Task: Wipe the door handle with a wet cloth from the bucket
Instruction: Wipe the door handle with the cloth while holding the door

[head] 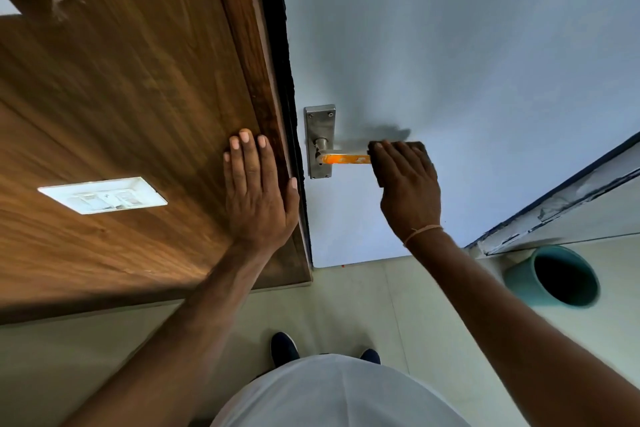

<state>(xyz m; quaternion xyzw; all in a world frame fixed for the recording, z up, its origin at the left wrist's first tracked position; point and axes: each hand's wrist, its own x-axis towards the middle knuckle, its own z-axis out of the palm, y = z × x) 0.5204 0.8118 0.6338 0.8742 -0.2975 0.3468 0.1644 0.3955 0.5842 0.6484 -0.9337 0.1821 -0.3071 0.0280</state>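
Observation:
A steel door handle (341, 158) with an orange lever sits on a metal backplate (320, 125) on the pale blue door (450, 62). My right hand (407, 184) is closed over the far end of the lever, pressing a dark cloth (417, 146) on it; only the cloth's top edge shows above my fingers. My left hand (258, 191) lies flat with fingers spread on the brown wooden frame (138, 97), left of the handle. A teal bucket (519, 279) stands on the floor at the lower right.
A white switch plate (102, 195) is set in the wooden panel at the left. Pale floor tiles (363, 305) lie below the door. My dark shoes (284, 348) stand close to the door. A scuffed skirting edge (554, 208) runs along the right wall.

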